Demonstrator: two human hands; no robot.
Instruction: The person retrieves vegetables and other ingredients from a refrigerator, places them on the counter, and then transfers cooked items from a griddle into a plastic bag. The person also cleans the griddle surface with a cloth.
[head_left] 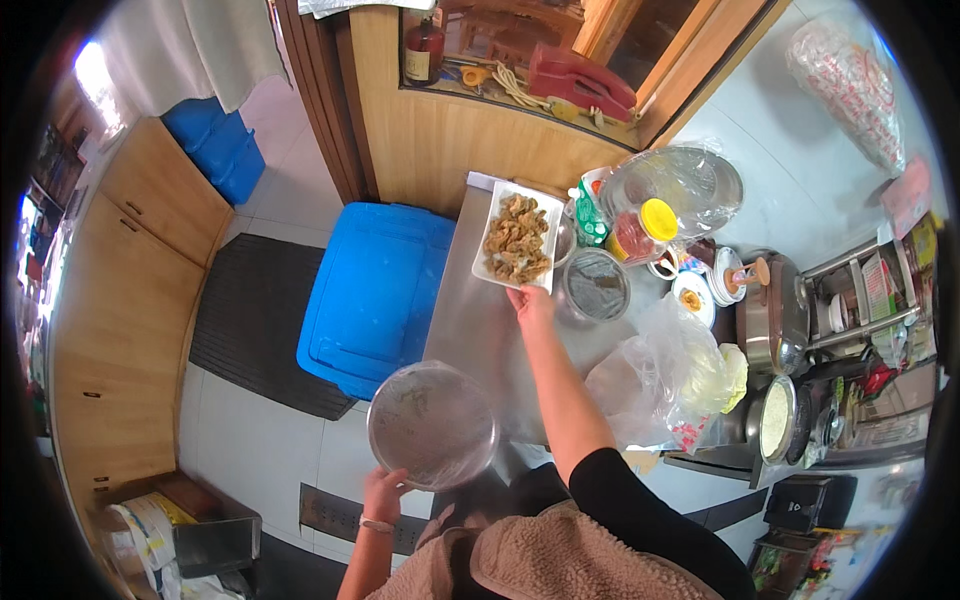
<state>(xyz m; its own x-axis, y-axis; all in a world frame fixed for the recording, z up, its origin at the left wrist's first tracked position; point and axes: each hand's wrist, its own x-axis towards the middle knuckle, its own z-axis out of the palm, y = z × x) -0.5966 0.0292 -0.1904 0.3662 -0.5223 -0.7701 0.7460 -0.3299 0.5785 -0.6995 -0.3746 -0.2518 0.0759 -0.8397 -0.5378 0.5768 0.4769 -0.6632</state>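
Note:
My right hand (532, 302) grips the near edge of a white rectangular plate (496, 268) heaped with brown fried food (518, 238). The plate is at the far left of the steel counter (465, 325); whether it rests there or is lifted I cannot tell. In my left hand (384, 494) is the near rim of a round metal basin (432, 426) with clear plastic film over it, off the counter's left edge and above the floor. Just right of the plate stands a round steel bowl (597, 285) with dark contents.
A blue lidded bin (375, 290) stands left of the counter. Right of my right arm lie a clear plastic bag (640, 375) and a pale cabbage (735, 378). A yellow-lidded jar (640, 235), a film-wrapped oval tray (715, 185) and a rice cooker (775, 315) line the back and right.

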